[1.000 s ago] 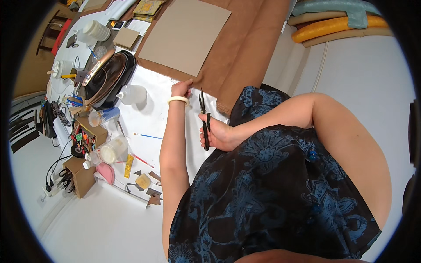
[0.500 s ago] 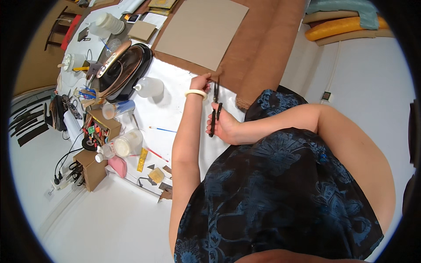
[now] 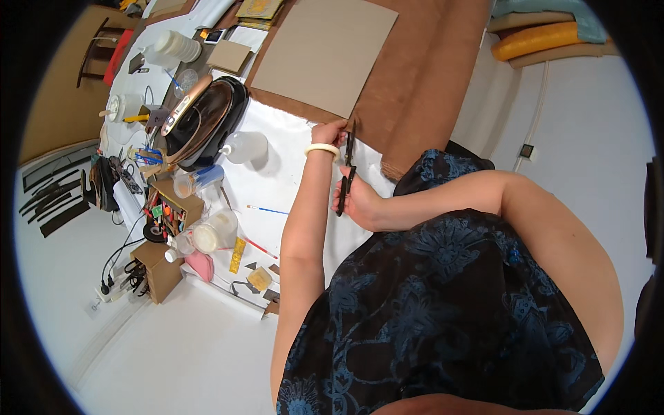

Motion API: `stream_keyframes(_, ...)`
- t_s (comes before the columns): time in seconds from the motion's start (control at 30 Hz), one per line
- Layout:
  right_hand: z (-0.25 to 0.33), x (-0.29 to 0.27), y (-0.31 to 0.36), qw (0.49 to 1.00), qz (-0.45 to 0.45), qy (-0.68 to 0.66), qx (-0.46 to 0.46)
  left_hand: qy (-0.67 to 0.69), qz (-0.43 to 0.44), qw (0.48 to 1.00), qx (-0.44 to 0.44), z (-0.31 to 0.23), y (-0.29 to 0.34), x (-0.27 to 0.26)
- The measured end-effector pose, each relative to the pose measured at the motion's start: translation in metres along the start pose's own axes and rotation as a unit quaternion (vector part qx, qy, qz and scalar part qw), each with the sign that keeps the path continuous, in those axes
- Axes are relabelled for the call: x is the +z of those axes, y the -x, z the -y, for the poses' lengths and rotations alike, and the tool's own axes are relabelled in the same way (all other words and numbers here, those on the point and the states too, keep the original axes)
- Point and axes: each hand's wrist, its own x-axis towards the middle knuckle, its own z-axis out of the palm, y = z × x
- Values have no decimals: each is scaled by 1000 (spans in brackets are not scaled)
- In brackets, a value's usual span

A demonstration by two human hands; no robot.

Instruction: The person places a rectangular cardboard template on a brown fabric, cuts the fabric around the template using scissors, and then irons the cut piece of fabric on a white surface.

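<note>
Your scissors sit nearer the board;
right hand clasps them; left hand touches brown fabric beside the board, grip unclear.

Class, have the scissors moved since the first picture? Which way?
Yes. Against the large tan board, the scissors in the right hand have moved forward; their tips, once short of its near corner, now appear level with it.

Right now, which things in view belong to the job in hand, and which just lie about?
In the job:
black-handled scissors, in the right hand
wide brown suede-like sheet, at the left hand
flat beige rectangular board on it, probably

Apparently lying about:
translucent white plastic squeeze bottle
thin blue-handled brush
short golden-yellow strip
</note>
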Motion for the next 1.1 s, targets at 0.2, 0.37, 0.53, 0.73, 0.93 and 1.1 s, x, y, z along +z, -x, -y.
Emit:
stream_keyframes(0.2, -6, 3, -9, 999, 14, -23, -23, -36, 14, 999, -10, -3, -7, 4)
stream_keyframes(0.37, -7, 5, -16, 998, -4, 4, -60, -65, 23, 997, -21, -1, -15, -2)
stream_keyframes(0.53, -16, 13, -27, 996, -18, 14, -87, -84, 43, 995, -45, -7, -14, -4)
stream_keyframes(0.73, -23, 10, -32, 993, -29, 36, -105, -43, 74, 994, -68, -14, -7, -7)
stream_keyframes(0.93, -25, 12, -30, 990, -49, 68, -117, -66, 51, 995, -59, -17, 3, -2)
stream_keyframes(1.1, -29, 14, -31, 988, -49, 67, -127, -64, 58, 995, -49, -18, 9, -2)
